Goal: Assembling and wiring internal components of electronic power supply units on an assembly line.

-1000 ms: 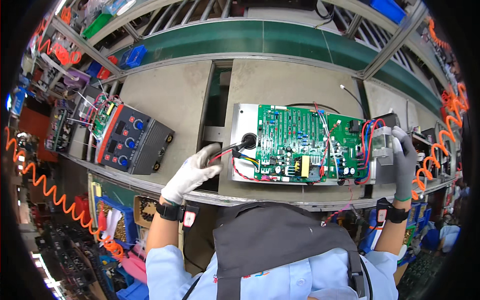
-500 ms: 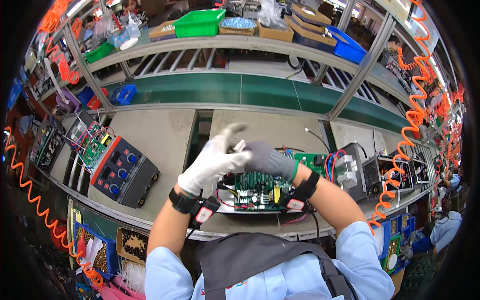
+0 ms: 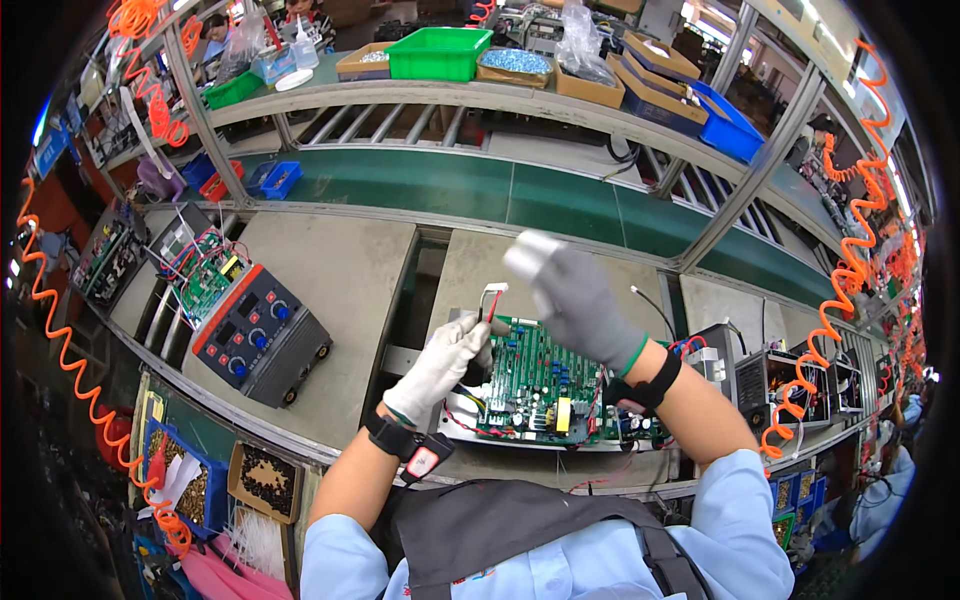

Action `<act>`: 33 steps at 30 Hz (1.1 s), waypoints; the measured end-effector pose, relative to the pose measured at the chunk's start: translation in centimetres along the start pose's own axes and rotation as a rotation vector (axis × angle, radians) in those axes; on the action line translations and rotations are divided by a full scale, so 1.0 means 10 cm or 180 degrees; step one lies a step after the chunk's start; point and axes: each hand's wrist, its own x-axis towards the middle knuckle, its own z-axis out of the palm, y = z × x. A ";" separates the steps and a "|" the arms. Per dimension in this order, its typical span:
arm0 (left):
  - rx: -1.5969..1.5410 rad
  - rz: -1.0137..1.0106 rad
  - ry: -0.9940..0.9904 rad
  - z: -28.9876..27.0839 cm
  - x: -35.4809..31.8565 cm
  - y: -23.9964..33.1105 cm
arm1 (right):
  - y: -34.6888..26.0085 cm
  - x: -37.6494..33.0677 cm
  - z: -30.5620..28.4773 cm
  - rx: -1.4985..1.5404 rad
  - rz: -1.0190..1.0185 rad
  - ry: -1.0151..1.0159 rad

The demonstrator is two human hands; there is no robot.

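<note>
My left hand (image 3: pixel 442 362), in a white glove, pinches a short cable by its red and black wires. A small white plug (image 3: pixel 495 288) tops the cable and points up from the fingers. My right hand (image 3: pixel 580 295), in a grey glove with white fingertips, is raised to the right of the plug and apart from it. Its fingers look stretched out, though motion blurs them; I see nothing in them. Below both hands lies a green circuit board (image 3: pixel 530 375) full of parts, partly covered by the right hand and wrist.
A welder-like unit (image 3: pixel 262 335) with blue knobs and an open top stands to the left. Open metal units (image 3: pixel 790 390) stand at the right. Beyond the bench run a green belt (image 3: pixel 420 190) and a shelf with a green bin (image 3: pixel 440 54). Orange coiled hoses (image 3: pixel 845 275) hang at both sides.
My hands, together before, are now apart. The right hand has moved up and right from the plug, while the left has come down holding the wires. The whole view has shifted slightly.
</note>
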 end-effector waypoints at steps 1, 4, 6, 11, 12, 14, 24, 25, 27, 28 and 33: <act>-0.0072 -0.0075 -0.0204 -0.05 0.01 0.00 | -0.04 0.00 -0.02 -0.0179 -0.0402 -0.0338; 0.0145 -0.0188 -0.0882 -0.09 0.03 0.10 | -0.01 -0.01 0.01 -0.0061 -0.0548 -0.1117; 0.0032 -0.0228 -0.0930 -0.15 0.05 0.10 | 0.08 -0.03 -0.01 0.0380 0.0141 -0.2125; 0.1394 0.0450 -0.0275 -0.13 0.14 0.03 | 0.10 -0.01 -0.06 0.3305 0.2306 -0.1549; 0.1766 0.0628 -0.0128 -0.05 0.16 0.07 | 0.12 -0.04 -0.06 0.3788 0.2593 -0.1451; 0.1348 0.0903 -0.0026 0.10 0.10 0.08 | 0.19 -0.13 -0.03 0.4765 0.3140 -0.1222; 0.1158 -0.0192 0.0261 0.36 0.34 0.26 | 0.12 -0.04 0.16 0.1000 0.2445 -0.0651; 0.0573 -0.0253 0.0210 0.30 0.38 0.19 | 0.20 -0.08 0.23 0.0651 0.2324 -0.0562; 0.0037 -0.0381 0.0215 0.22 0.39 0.19 | 0.33 -0.17 0.26 0.0590 0.1791 -0.0019; 0.0089 -0.0366 0.0063 0.20 0.41 0.23 | 0.37 -0.21 0.22 0.0434 0.1239 -0.0045; 0.0381 -0.0775 -0.0626 0.12 0.50 0.36 | 0.34 -0.34 0.23 -0.0181 0.0200 -0.0767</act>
